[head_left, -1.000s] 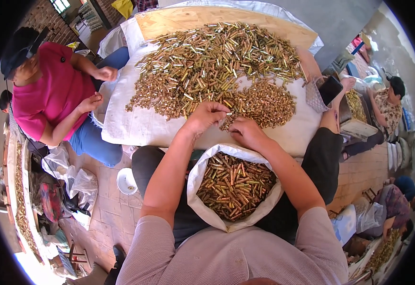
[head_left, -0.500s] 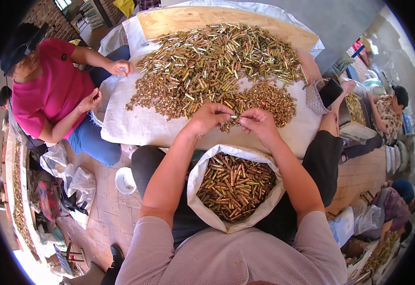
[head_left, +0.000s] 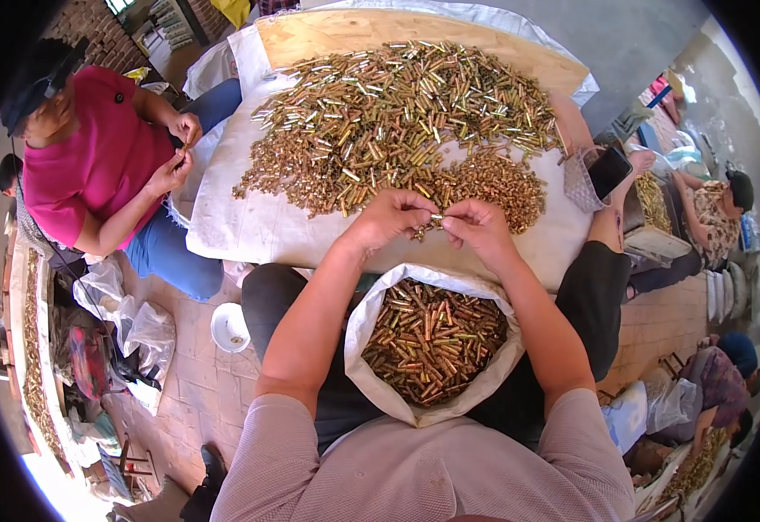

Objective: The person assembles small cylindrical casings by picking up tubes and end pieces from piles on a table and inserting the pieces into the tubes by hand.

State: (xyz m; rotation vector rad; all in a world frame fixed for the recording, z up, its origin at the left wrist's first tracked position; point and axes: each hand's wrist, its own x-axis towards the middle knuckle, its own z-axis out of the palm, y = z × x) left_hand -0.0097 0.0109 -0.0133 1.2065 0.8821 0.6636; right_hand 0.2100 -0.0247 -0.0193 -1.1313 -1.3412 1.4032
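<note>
My left hand [head_left: 390,217] and my right hand [head_left: 481,230] meet over the near edge of a cloth-covered table [head_left: 241,230]. Between their pinching fingertips is a small, shiny, brass-coloured metal cylinder [head_left: 436,217], gripped at both ends. Just beyond my fingers spreads a heap of similar brass-coloured cylinders [head_left: 415,96]. Smaller nut-like brass pieces [head_left: 506,191] lie along the heap's near side. Below my hands, between my forearms, a white sack [head_left: 364,361] with a rolled rim stands open in my lap. Many metal cylinders [head_left: 432,339] fill it.
A wooden board [head_left: 336,33] edges the table's far side. At left sits a co-worker in a pink top [head_left: 93,165], fingers together. A phone [head_left: 608,172] rests on a woven basket [head_left: 578,184] at right. A white bucket [head_left: 230,328] stands on the floor. Other people work farther right.
My hands stay at nearly the same place, still pinching the small metal cylinder. The co-worker's hands, apart before, have come together in front of the body.
</note>
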